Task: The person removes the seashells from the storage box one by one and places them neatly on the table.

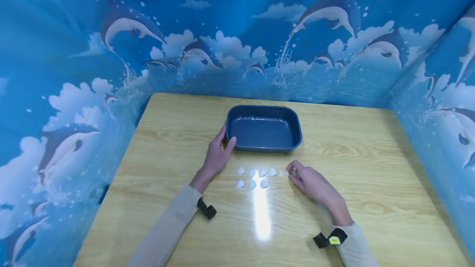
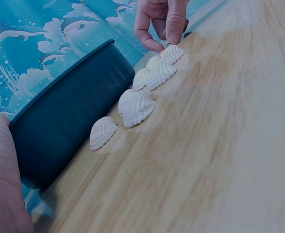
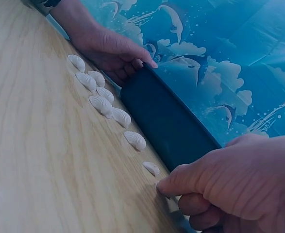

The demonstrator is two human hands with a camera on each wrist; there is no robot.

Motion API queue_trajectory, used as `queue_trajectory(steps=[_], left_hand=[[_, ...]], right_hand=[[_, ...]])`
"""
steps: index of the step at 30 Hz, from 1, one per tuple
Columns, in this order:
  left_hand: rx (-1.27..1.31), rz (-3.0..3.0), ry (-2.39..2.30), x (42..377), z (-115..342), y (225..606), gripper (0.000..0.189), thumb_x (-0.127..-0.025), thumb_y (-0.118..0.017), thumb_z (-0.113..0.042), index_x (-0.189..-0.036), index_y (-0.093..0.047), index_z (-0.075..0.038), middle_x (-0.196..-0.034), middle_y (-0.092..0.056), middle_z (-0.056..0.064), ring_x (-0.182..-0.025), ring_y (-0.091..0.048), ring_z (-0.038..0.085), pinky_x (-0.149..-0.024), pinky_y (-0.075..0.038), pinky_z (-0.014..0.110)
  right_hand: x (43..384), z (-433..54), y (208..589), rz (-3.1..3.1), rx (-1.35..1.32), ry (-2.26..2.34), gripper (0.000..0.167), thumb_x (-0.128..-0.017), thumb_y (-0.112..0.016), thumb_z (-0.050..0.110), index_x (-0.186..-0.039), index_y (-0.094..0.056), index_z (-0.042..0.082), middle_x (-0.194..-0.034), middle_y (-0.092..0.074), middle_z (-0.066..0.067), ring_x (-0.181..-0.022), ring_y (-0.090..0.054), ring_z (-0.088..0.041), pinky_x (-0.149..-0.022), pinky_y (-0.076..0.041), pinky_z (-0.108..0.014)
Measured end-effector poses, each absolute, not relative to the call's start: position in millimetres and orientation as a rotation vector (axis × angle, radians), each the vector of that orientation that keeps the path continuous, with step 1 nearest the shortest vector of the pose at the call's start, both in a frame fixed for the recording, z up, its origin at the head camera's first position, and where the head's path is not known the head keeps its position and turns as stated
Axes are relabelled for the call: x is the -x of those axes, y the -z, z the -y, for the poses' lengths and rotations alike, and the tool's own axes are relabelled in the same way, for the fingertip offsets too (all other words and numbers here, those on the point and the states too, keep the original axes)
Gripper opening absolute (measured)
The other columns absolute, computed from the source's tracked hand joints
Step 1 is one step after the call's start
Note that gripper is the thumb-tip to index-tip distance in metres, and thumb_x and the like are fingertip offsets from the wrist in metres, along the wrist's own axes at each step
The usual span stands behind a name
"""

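A dark blue rectangular basin (image 1: 264,149) stands on the wooden table. My left hand (image 1: 217,155) holds its near left corner, thumb at the rim and fingers along the end wall. White ribbed seashells (image 1: 262,172) lie in two rows just in front of the basin, several in the far row and three in the near one. My right hand (image 1: 313,182) is low at the right end of the far row, thumb and forefinger pinching a small pale seashell, mostly hidden by the fingertips. Beside those fingertips lies a smaller seashell (image 3: 151,168).
The light wood table (image 1: 352,147) runs up to a blue curtain (image 1: 230,81) printed with dolphins, at the back and both sides. A bright light reflection (image 1: 262,213) falls on the wood below the rows. Both wrists wear small black cameras.
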State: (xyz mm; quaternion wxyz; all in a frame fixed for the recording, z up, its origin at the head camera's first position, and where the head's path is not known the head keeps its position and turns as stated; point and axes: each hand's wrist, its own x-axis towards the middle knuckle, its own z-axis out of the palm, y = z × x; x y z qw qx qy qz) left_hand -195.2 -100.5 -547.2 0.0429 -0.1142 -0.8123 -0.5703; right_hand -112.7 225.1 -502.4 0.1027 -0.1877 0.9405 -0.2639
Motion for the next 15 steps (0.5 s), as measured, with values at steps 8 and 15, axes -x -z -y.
queue_trajectory(steps=[8,15], left_hand=[[0.341,2.486,1.759,192.7,100.3,548.6,0.066,-0.111,-0.053,-0.029,-0.166,-0.022,-0.014,-0.172,-0.023,0.004,-0.158,-0.024,0.016,-0.128,-0.026,0.039],[0.361,2.485,1.749,195.4,100.1,548.8,0.066,-0.111,-0.052,-0.031,-0.166,-0.022,-0.014,-0.172,-0.024,0.007,-0.158,-0.024,0.018,-0.128,-0.026,0.040]], right_hand=[[111.0,-227.3,504.7,-2.788,0.529,0.768,0.015,-0.104,-0.066,0.015,-0.116,-0.062,0.006,-0.067,-0.052,0.009,-0.055,-0.044,-0.005,-0.049,-0.040,-0.024],[112.4,-227.4,507.2,-2.796,0.580,0.800,0.025,-0.105,-0.064,0.017,-0.128,-0.061,0.010,-0.064,-0.046,0.011,-0.053,-0.038,-0.003,-0.047,-0.035,-0.024]])
